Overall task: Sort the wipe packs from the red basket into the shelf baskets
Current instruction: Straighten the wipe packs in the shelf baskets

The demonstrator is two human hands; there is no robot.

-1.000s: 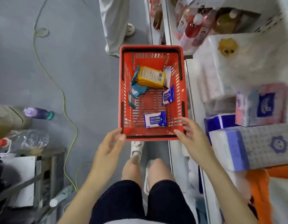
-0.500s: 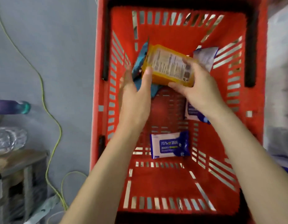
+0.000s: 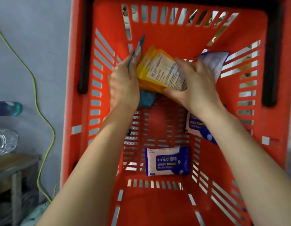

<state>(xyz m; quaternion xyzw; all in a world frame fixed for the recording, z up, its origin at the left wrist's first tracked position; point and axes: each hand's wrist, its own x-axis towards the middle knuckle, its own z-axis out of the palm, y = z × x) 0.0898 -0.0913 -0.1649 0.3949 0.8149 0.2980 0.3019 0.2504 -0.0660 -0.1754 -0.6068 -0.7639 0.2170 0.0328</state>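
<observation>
The red basket fills the view from above. Both my hands are inside it, at its far end. My right hand grips a stack of yellow wipe packs, thumb below and fingers over the top. My left hand presses against the stack's left side, next to a teal pack that stands on edge. A blue and white alcohol wipe pack lies flat on the basket floor. A second one sits half hidden under my right wrist. Another white and blue pack leans at the far right.
Black handles lie along the basket's rims. A yellow-green cable snakes over the grey floor on the left. A purple and teal bottle, a clear plastic bottle and a wooden stool are at the left edge.
From the basket's near rim both hands reached in to the yellow packs. My right hand has closed on the stack and tilted it up; my left pressed in beside it. The view moved closer.
</observation>
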